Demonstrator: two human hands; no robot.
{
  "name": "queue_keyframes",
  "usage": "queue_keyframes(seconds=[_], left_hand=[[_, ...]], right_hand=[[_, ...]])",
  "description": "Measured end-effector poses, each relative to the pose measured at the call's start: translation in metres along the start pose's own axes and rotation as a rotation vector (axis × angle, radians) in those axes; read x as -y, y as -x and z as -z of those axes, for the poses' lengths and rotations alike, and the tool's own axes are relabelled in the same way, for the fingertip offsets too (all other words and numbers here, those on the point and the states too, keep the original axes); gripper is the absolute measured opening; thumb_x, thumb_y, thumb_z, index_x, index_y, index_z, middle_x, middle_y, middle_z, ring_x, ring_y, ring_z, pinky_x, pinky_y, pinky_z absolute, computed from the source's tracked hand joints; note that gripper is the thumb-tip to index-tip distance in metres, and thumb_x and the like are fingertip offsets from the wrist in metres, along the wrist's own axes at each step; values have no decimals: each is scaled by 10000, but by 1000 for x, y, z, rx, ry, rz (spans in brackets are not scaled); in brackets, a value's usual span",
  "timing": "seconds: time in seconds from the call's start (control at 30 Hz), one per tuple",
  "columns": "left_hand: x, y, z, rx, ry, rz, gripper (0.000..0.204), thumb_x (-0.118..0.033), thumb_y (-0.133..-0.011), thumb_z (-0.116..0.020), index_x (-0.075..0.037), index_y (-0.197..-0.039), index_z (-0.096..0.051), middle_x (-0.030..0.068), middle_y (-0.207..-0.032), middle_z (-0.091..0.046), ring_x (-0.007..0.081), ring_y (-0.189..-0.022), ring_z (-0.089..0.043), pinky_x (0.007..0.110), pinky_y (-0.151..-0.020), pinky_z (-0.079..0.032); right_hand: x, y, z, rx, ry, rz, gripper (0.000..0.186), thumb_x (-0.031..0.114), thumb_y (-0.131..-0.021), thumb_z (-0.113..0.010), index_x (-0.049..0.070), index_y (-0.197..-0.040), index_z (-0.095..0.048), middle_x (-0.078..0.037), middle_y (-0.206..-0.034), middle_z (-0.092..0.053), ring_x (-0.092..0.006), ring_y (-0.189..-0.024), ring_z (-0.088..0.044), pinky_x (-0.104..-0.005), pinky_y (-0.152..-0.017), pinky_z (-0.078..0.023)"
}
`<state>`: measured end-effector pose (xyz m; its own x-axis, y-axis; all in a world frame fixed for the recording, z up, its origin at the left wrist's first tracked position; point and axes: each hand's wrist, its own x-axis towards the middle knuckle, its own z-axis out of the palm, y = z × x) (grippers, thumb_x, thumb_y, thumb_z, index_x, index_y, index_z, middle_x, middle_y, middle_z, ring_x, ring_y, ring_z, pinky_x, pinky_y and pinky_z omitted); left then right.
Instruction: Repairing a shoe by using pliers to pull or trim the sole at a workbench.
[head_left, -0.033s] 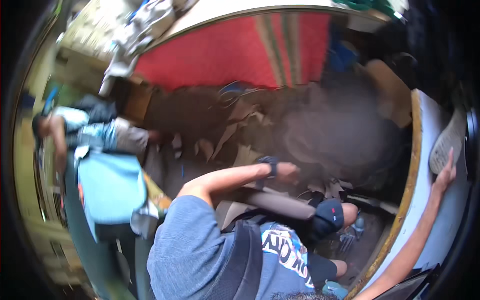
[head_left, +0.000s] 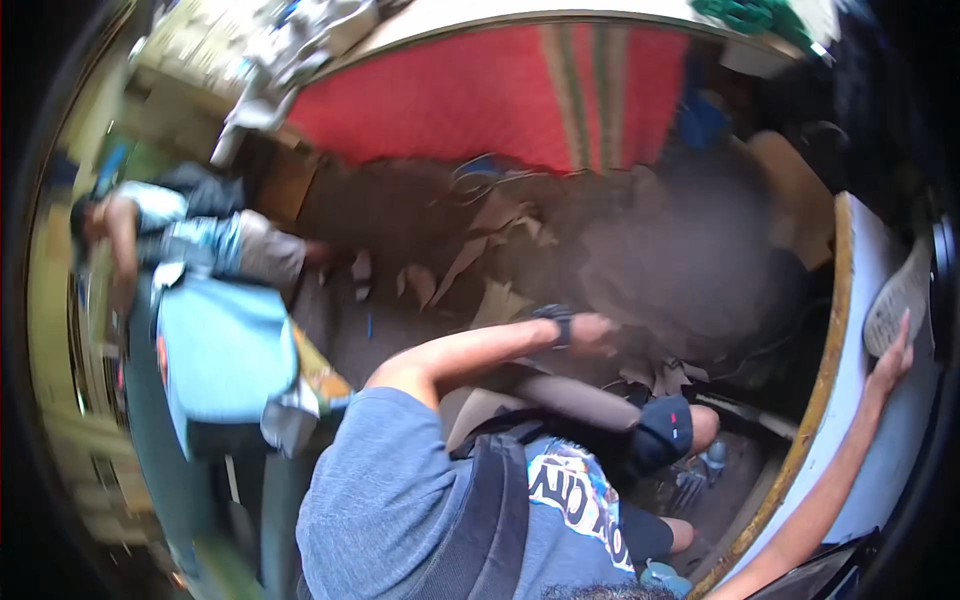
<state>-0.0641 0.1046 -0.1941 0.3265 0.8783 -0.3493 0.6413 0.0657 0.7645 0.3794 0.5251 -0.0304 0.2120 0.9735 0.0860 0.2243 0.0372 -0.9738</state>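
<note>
My right hand (head_left: 890, 365) is at the far right, its fingers against a pale grey, sole-shaped piece (head_left: 897, 312) with faint markings. It grips the lower end of this piece beside a white surface (head_left: 860, 290). My left hand (head_left: 595, 335), with a dark watch (head_left: 563, 326) on the wrist, is stretched across the middle above my leg. Its fingers are blurred, so their pose is unclear, and I make out nothing in them. A brownish rolled or padded shape (head_left: 585, 400) lies beneath that forearm, partly hidden by it.
Brown-edged wood (head_left: 832, 330) borders the white surface on the right. Scraps (head_left: 500, 300) litter the floor ahead. A red striped cloth (head_left: 450, 100) hangs from a table at the back. On the left a person (head_left: 150, 230) stands by a light-blue covered seat (head_left: 230, 350).
The whole scene has shifted slightly to the right in view. My right hand stays on the sole-shaped piece; my left hand remains over my leg, blurred.
</note>
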Motion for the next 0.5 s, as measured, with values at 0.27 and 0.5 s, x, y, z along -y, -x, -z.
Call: queue_keyframes(seconds=[0.27, 0.5], left_hand=[[-139, 93, -12, -548, -97, 232, 402, -430, -960, -536, -77, -1098, -670, 147, -926, -704, 365, -938, -660, 459, -845, -508], [-129, 143, -52, -879, -425, -155, 389, -444, -948, -559, -60, -929, -620, 119, -852, -625, 292, -811, -633, 410, -702, -516]], right_hand=[[2, -6, -14, -134, 232, 134, 753, 540, -820, -732, -154, -1099, -651, -223, -1151, -669, -282, -1010, -657, -399, -940, -518], [11, 22, -5, -153, 280, 113, 848, 651, -788, -694, -157, -1042, -669, -253, -1103, -682, -317, -985, -664, -412, -936, -517]])
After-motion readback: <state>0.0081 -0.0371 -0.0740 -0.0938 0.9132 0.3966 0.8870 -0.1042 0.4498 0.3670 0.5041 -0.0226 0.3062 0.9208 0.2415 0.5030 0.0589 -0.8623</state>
